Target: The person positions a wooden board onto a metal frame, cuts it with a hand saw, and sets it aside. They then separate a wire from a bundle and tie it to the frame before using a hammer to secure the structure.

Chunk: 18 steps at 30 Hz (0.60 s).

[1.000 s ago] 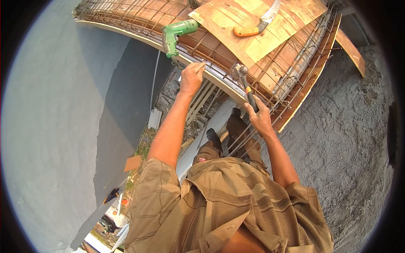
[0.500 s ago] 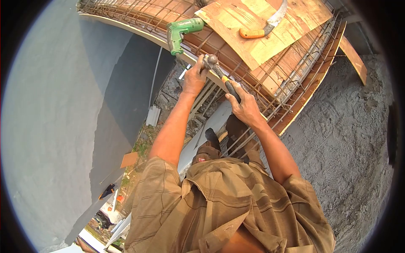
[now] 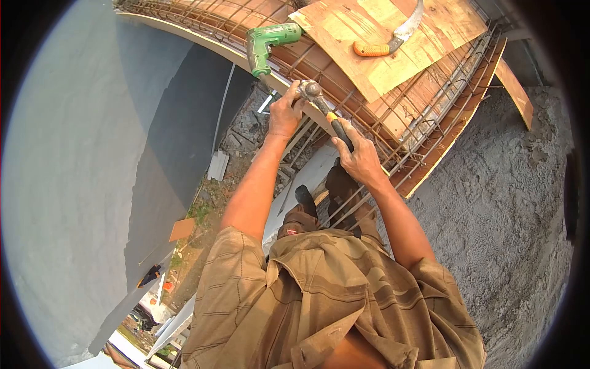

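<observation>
The left hand (image 3: pixel 285 117), fingers narrow, any hold undeterminable, has the hammer (image 3: pixel 332 117) just to its right, head nearest, long axis slanting back to the right hand (image 3: pixel 359 158), which grips it. Counted: one drill (image 3: pixel 272 35) beyond the left hand, one hammer, one saw (image 3: pixel 394 44) beyond the right.

The shirt (image 3: pixel 332 261) was olive-brown, loose and creased, with broad lighter and darker bands across it. Its short sleeves (image 3: pixel 228 261) were wide, the left one crossed by thin dark lines. The trousers (image 3: pixel 302 221) were brown, with a small red tag (image 3: pixel 291 232). The footwear (image 3: pixel 304 197) was dark; left hand (image 3: pixel 284 115) and right hand (image 3: pixel 361 158) were bare
</observation>
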Tool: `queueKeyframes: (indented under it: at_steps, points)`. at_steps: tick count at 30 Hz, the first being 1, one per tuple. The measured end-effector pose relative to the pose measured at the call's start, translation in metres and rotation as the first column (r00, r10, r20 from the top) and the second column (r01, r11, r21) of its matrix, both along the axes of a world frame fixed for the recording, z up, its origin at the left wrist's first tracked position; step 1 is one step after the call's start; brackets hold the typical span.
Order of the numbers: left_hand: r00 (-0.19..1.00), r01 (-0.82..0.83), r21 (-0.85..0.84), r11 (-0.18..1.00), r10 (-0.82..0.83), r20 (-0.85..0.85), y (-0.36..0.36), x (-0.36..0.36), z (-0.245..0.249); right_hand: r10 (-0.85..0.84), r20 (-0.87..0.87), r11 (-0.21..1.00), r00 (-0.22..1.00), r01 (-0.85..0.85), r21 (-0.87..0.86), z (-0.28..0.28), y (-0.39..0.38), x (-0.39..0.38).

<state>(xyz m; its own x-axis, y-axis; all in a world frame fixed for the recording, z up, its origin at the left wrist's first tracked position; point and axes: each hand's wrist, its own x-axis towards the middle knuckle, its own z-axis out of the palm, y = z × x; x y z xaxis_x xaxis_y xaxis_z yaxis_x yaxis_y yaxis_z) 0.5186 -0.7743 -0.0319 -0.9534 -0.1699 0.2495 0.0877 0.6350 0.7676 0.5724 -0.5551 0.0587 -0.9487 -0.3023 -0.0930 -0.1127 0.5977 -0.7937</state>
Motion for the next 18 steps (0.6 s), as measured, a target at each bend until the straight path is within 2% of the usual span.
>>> queueKeyframes:
  at_steps: [1, 3, 5, 9, 12, 15, 16, 18]
  points:
    - [0.999, -0.021, 0.0, 1.0, 0.021, -0.044, 0.001, 0.0, 0.002, 0.013, 0.0, 1.0, 1.0, -0.013, 0.021, -0.002, 0.001, -0.002]
    - [0.999, -0.049, 0.058, 0.997, 0.047, 0.024, 0.001, 0.002, 0.005, 0.013, 0.028, 1.0, 1.0, -0.013, 0.012, -0.004, 0.001, -0.005]
    - [0.99, -0.085, 0.109, 0.99, 0.072, 0.12, 0.008, 0.009, 0.014, -0.021, 0.098, 0.999, 0.995, 0.025, -0.041, 0.017, -0.001, -0.001]
    - [0.978, -0.207, 0.346, 0.915, 0.198, 0.061, 0.025, 0.014, -0.014, -0.024, 0.062, 0.998, 0.998, 0.028, -0.064, 0.019, 0.003, -0.001]
    - [0.968, -0.194, 0.002, 0.981, 0.192, -0.163, 0.021, 0.011, -0.012, -0.042, 0.101, 0.997, 0.994, 0.049, -0.068, 0.018, 0.008, 0.002]
    - [0.982, -0.172, 0.028, 0.985, 0.174, -0.078, 0.011, 0.008, -0.026, -0.084, 0.232, 0.995, 0.969, 0.095, -0.035, 0.026, 0.012, 0.007]
    - [0.96, -0.275, 0.2, 0.94, 0.28, 0.003, 0.012, 0.008, -0.022, -0.097, 0.212, 0.993, 0.972, 0.11, -0.048, 0.021, 0.015, 0.009]
    - [0.881, -0.471, 0.487, 0.735, 0.421, 0.217, 0.019, 0.011, -0.01, -0.131, 0.178, 0.987, 0.975, 0.145, -0.072, 0.002, 0.025, 0.019]
